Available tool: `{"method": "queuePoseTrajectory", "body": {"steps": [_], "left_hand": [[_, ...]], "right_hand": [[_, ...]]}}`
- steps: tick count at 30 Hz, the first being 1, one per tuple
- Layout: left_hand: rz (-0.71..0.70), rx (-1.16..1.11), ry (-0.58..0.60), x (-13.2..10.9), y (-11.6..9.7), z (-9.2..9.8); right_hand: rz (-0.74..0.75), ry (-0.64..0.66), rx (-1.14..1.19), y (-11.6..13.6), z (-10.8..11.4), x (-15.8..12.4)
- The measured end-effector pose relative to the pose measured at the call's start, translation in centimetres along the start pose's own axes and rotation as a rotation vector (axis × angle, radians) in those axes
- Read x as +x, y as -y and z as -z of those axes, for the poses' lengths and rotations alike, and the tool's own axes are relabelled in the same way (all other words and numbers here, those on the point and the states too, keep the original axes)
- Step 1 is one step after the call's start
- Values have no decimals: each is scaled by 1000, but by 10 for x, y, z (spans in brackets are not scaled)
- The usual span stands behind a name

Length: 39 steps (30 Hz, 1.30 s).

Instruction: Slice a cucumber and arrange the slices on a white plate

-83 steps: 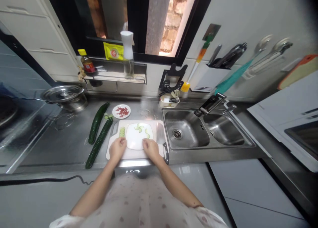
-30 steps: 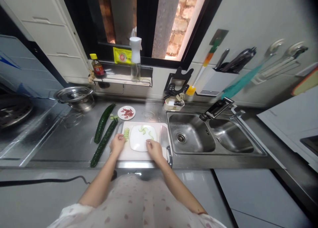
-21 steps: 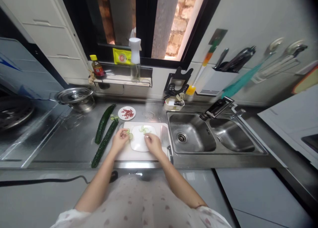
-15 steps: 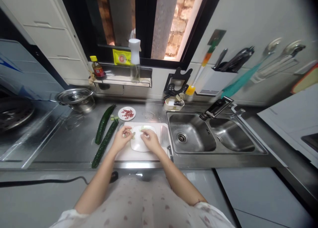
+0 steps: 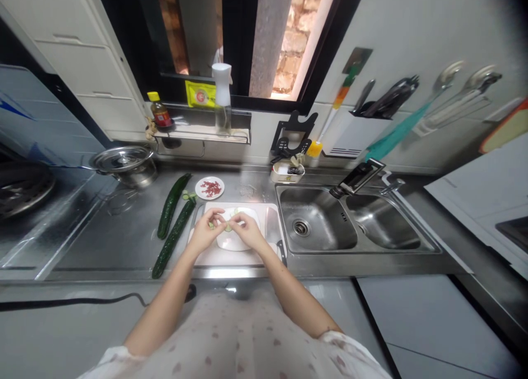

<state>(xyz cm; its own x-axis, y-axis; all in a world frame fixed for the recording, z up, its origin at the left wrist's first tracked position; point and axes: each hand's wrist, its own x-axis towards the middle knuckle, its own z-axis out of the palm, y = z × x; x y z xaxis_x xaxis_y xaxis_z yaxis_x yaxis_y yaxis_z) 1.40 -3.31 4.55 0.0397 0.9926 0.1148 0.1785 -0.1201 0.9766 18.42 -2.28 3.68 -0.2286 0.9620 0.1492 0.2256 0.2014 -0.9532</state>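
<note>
My left hand (image 5: pixel 206 229) and my right hand (image 5: pixel 248 231) meet over a white plate (image 5: pixel 234 243). Between their fingertips is a thin pale-green cucumber slice (image 5: pixel 228 227), pinched from both sides. More green shows inside the curl of my left fingers, partly hidden. Another slice (image 5: pixel 236 210) lies near the plate's far rim. Under the plate is a white cutting board (image 5: pixel 206 258), with a knife (image 5: pixel 282 251) at its right side. Left of the board lie two long cucumbers (image 5: pixel 173 203), the nearer one cut at its far end beside a few small slices (image 5: pixel 186 195).
A small dish (image 5: pixel 210 188) of chopped red pieces sits behind the board. The double sink (image 5: pixel 325 225) is at the right, its faucet at the back. A lidded steel pot (image 5: pixel 134 167) stands back left, below a wall shelf (image 5: pixel 198 134) with bottles.
My left hand has moved right and my right hand slightly left, so their fingertips now come together at the cucumber slice. The plate and cucumbers stay put.
</note>
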Motion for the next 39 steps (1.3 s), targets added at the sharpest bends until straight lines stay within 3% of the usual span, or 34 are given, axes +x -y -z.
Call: {"method": "queuePoseTrajectory", "body": {"steps": [5, 8, 11, 16, 30, 39], "left_hand": [[276, -229, -136, -5, 13, -12], [512, -432, -46, -9, 13, -19], [635, -594, 35, -9, 10, -22], [650, -651, 87, -4, 4, -23], [531, -463, -12, 0, 0, -21], [526, -397, -55, 3, -4, -19]], "right_hand": [[-1, -59, 2, -2, 6, 2], [8, -60, 14, -1, 8, 3], [28, -42, -1, 1, 10, 2], [63, 2, -66, 4, 15, 2], [53, 56, -93, 1, 20, 3], [67, 49, -67, 2, 19, 4]]}}
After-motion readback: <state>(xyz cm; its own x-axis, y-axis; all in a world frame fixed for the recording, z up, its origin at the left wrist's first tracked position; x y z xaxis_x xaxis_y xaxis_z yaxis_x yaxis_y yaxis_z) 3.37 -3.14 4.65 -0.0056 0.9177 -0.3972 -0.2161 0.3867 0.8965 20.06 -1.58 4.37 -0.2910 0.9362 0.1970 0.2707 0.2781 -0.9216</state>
